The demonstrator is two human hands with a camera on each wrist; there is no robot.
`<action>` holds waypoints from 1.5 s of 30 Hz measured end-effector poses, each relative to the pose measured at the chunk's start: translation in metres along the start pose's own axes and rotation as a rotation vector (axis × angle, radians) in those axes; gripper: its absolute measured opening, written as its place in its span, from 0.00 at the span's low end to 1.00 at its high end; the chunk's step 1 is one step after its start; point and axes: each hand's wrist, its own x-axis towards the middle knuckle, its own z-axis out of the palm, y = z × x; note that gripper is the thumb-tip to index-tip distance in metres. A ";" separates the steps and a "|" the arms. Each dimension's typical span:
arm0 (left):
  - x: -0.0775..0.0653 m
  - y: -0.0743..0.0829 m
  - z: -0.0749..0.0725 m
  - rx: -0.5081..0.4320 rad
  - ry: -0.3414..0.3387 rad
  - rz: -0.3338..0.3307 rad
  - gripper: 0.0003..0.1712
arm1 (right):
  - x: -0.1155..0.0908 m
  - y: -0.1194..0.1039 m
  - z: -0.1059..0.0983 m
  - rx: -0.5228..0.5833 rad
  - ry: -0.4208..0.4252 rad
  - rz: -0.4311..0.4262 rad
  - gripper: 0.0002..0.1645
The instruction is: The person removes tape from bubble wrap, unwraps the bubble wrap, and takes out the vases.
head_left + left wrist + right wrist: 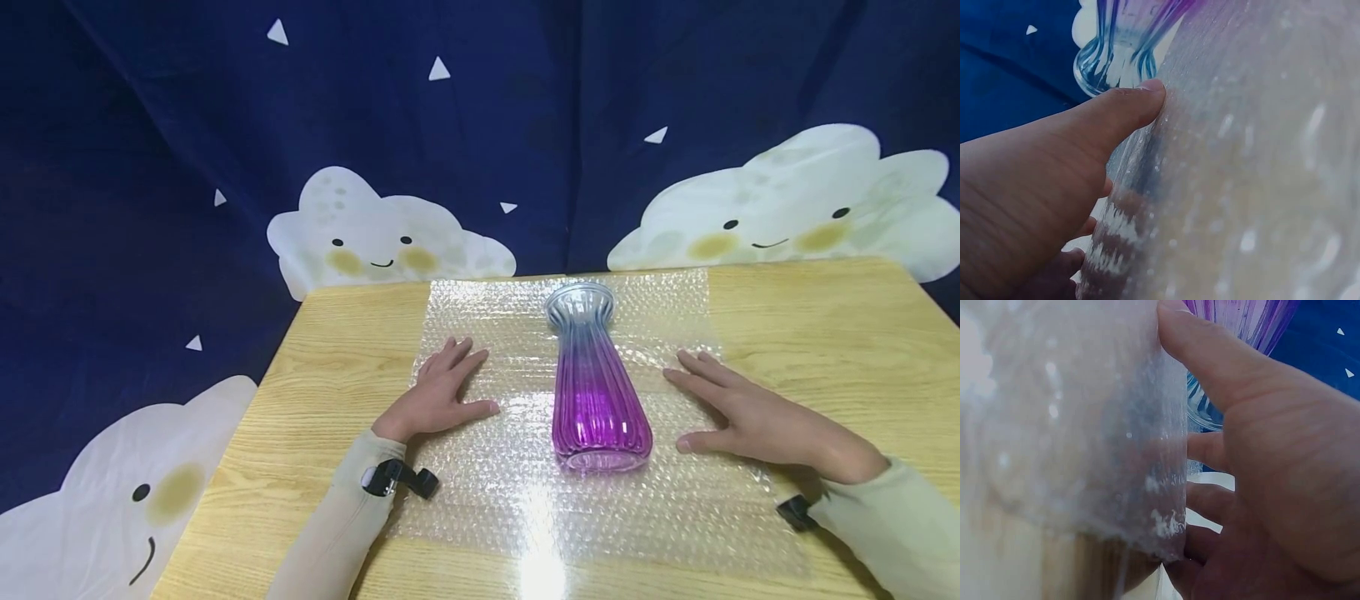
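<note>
A ribbed glass vase (pixel 600 392), clear blue at its flared mouth and purple toward the base, lies on its side on a sheet of bubble wrap (pixel 487 492). Its mouth points to the table's far edge. To the left of the vase, my left hand (pixel 442 396) rests on the wrap with fingers spread. My right hand (pixel 757 417) lies to the right of it, fingers extended over the sheet's right part. Neither hand touches the vase. Both wrist views show the thumb and fingertips against the wrap, with part of the vase (pixel 1129 44) beyond.
The wooden table (pixel 840 333) extends past the wrap on both sides. Behind it hangs a dark blue curtain (pixel 480 125) printed with smiling clouds and white triangles. Light glares on the near part of the wrap.
</note>
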 end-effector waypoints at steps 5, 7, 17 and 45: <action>0.000 -0.001 0.001 0.007 0.003 0.001 0.51 | -0.001 -0.001 0.000 -0.004 0.003 -0.003 0.55; 0.000 -0.001 0.001 0.007 0.006 0.004 0.51 | 0.000 -0.001 -0.001 0.002 0.006 -0.007 0.55; 0.000 -0.002 0.000 0.016 0.005 0.016 0.51 | -0.001 0.000 0.000 -0.007 0.004 -0.006 0.55; -0.002 0.001 -0.002 0.005 -0.009 0.014 0.51 | -0.001 0.002 0.002 -0.022 0.003 0.011 0.54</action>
